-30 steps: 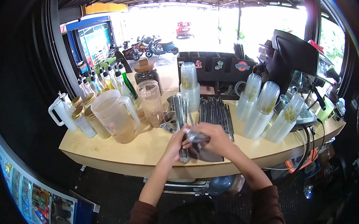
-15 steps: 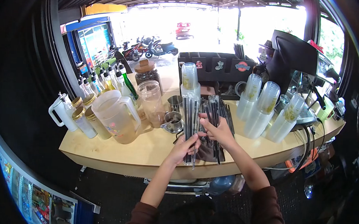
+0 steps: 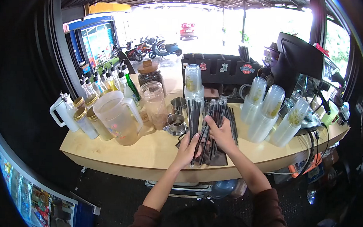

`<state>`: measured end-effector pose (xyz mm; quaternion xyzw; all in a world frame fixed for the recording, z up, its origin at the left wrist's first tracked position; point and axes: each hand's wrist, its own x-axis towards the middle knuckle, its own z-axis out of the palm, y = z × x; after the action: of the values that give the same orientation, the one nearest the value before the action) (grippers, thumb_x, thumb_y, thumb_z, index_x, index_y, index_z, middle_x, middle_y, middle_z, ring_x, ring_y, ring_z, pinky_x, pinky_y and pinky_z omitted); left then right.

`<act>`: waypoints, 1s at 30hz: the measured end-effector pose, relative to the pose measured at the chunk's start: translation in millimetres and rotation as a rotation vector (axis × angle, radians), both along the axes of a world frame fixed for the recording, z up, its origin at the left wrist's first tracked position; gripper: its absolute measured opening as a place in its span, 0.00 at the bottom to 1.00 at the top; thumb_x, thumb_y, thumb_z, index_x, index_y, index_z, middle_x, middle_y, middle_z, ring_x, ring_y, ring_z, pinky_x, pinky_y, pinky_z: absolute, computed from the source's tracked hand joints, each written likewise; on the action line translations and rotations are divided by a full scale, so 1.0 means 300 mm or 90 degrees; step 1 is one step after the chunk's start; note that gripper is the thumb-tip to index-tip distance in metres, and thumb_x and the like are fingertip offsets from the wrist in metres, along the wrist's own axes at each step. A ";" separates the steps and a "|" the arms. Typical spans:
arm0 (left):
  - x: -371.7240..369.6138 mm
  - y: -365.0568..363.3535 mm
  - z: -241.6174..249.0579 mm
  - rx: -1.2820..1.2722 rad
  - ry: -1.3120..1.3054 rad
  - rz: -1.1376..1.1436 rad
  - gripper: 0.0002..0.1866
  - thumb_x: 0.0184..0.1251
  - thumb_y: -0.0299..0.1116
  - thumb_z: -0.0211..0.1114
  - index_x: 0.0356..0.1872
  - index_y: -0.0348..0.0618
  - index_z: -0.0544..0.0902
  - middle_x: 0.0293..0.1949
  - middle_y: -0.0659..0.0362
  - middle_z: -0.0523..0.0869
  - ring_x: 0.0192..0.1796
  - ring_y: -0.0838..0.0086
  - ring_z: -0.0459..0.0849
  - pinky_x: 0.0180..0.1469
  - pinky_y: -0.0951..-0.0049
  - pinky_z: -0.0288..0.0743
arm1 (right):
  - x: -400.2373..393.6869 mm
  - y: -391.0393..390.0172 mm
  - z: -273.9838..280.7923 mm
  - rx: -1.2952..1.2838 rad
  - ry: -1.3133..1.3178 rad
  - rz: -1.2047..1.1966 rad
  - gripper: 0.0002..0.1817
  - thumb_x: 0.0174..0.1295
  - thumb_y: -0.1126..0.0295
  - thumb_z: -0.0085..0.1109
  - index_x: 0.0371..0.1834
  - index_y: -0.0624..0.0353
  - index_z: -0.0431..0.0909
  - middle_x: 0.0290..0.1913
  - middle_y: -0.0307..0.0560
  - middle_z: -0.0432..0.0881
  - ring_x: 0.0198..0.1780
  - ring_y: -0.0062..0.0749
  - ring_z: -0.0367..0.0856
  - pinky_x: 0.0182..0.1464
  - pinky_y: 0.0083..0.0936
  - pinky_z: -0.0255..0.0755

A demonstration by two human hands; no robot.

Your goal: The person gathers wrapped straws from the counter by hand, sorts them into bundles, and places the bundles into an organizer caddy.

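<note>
My left hand (image 3: pixel 186 151) is closed round a bundle of thin black straws (image 3: pixel 194 122) in clear wrapping, held upright at the counter's front. Beside it, my right hand (image 3: pixel 221 135) grips a second bundle of wrapped black straws (image 3: pixel 216 110), with a few slanting down between the two hands. More black straws (image 3: pixel 232 125) lie on the counter just right of my right hand. A dark cloth (image 3: pixel 218 158) is under both bundles. Behind the left bundle rises a stack of clear plastic cups (image 3: pixel 193 80).
On the wooden counter (image 3: pixel 84 150), a plastic pitcher (image 3: pixel 116 121), a clear jar (image 3: pixel 153 104), metal cups (image 3: pixel 176 124) and syrup bottles (image 3: pixel 128 85) stand left. Several cup stacks (image 3: pixel 263 114) and a coffee machine (image 3: pixel 310 94) are right; a black organizer (image 3: pixel 215 72) is behind.
The bundle in my left hand looks thinner, and some straws now slant between my hands. My right hand's bundle has tilted and its straws are more fanned out.
</note>
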<state>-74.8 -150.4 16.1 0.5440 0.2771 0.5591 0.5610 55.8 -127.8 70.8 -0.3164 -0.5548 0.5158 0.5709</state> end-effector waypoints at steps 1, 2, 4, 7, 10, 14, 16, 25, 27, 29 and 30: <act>0.003 0.003 -0.001 0.006 0.013 0.024 0.14 0.70 0.41 0.44 0.42 0.39 0.68 0.29 0.54 0.80 0.16 0.84 0.68 0.17 0.84 0.63 | -0.008 -0.005 0.002 0.046 -0.021 -0.066 0.11 0.61 0.64 0.53 0.25 0.57 0.68 0.14 0.30 0.65 0.12 0.11 0.59 0.14 0.13 0.53; 0.009 0.007 -0.003 0.006 0.013 0.024 0.14 0.70 0.41 0.44 0.42 0.39 0.68 0.29 0.54 0.80 0.16 0.84 0.68 0.17 0.84 0.63 | -0.011 -0.007 0.004 0.092 -0.043 -0.132 0.13 0.62 0.62 0.51 0.25 0.58 0.68 0.14 0.31 0.65 0.13 0.13 0.61 0.15 0.14 0.55; 0.021 0.015 -0.010 -0.009 -0.038 0.050 0.14 0.70 0.40 0.44 0.42 0.37 0.69 0.30 0.53 0.80 0.18 0.81 0.72 0.20 0.81 0.66 | -0.009 0.044 -0.043 0.167 0.002 -0.166 0.13 0.63 0.61 0.50 0.26 0.58 0.68 0.15 0.33 0.66 0.14 0.15 0.62 0.16 0.15 0.57; 0.015 0.054 -0.067 0.041 0.001 0.053 0.15 0.70 0.38 0.45 0.41 0.34 0.70 0.27 0.55 0.80 0.19 0.82 0.71 0.22 0.81 0.66 | 0.018 0.067 -0.043 0.197 0.084 -0.163 0.13 0.64 0.61 0.47 0.29 0.59 0.67 0.15 0.35 0.67 0.15 0.19 0.64 0.17 0.16 0.59; -0.010 0.061 -0.082 0.023 0.056 0.024 0.17 0.70 0.39 0.44 0.41 0.33 0.72 0.24 0.58 0.78 0.18 0.84 0.69 0.21 0.83 0.63 | 0.028 0.033 -0.001 0.068 0.209 -0.111 0.10 0.63 0.64 0.49 0.36 0.59 0.66 0.15 0.34 0.65 0.13 0.17 0.63 0.15 0.16 0.56; 0.003 0.044 -0.066 0.023 0.051 -0.004 0.16 0.70 0.38 0.43 0.42 0.33 0.71 0.22 0.60 0.75 0.17 0.84 0.68 0.20 0.83 0.63 | 0.043 0.017 0.007 -0.022 0.126 -0.007 0.10 0.59 0.70 0.55 0.40 0.59 0.68 0.15 0.29 0.63 0.11 0.09 0.55 0.12 0.12 0.47; 0.014 0.034 -0.053 0.034 0.053 -0.025 0.17 0.71 0.39 0.43 0.43 0.33 0.71 0.22 0.59 0.76 0.17 0.84 0.68 0.20 0.84 0.62 | 0.044 0.007 0.014 -0.036 0.028 0.016 0.13 0.56 0.71 0.59 0.41 0.61 0.67 0.16 0.28 0.63 0.11 0.08 0.55 0.12 0.12 0.47; 0.032 0.021 -0.038 0.053 0.067 -0.029 0.20 0.71 0.41 0.42 0.44 0.31 0.73 0.27 0.56 0.81 0.18 0.82 0.73 0.21 0.82 0.68 | 0.052 0.007 0.005 -0.024 -0.019 -0.056 0.11 0.52 0.66 0.63 0.26 0.58 0.72 0.18 0.31 0.71 0.15 0.10 0.62 0.14 0.12 0.53; 0.037 0.016 -0.028 0.041 0.059 -0.024 0.20 0.71 0.41 0.42 0.44 0.31 0.72 0.28 0.56 0.81 0.18 0.81 0.73 0.22 0.82 0.68 | 0.052 0.009 0.003 -0.001 -0.025 -0.070 0.11 0.52 0.65 0.63 0.25 0.58 0.72 0.18 0.32 0.71 0.16 0.10 0.62 0.15 0.13 0.54; 0.034 0.014 -0.024 0.029 0.052 -0.021 0.20 0.71 0.41 0.42 0.44 0.31 0.72 0.28 0.55 0.81 0.18 0.81 0.73 0.22 0.81 0.69 | 0.052 0.007 0.004 -0.002 -0.027 -0.090 0.11 0.52 0.65 0.63 0.26 0.58 0.72 0.17 0.31 0.71 0.16 0.10 0.62 0.16 0.13 0.55; 0.030 0.014 -0.024 0.035 0.068 -0.027 0.21 0.71 0.42 0.42 0.44 0.31 0.72 0.29 0.55 0.81 0.18 0.81 0.73 0.22 0.81 0.69 | 0.051 0.006 0.004 -0.002 -0.027 -0.090 0.11 0.52 0.65 0.63 0.26 0.58 0.72 0.17 0.31 0.71 0.16 0.10 0.62 0.16 0.13 0.55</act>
<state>-65.9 -146.1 8.9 0.5939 0.2798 0.5247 0.5419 71.0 -125.9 72.0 -0.3662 -0.5424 0.4683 0.5936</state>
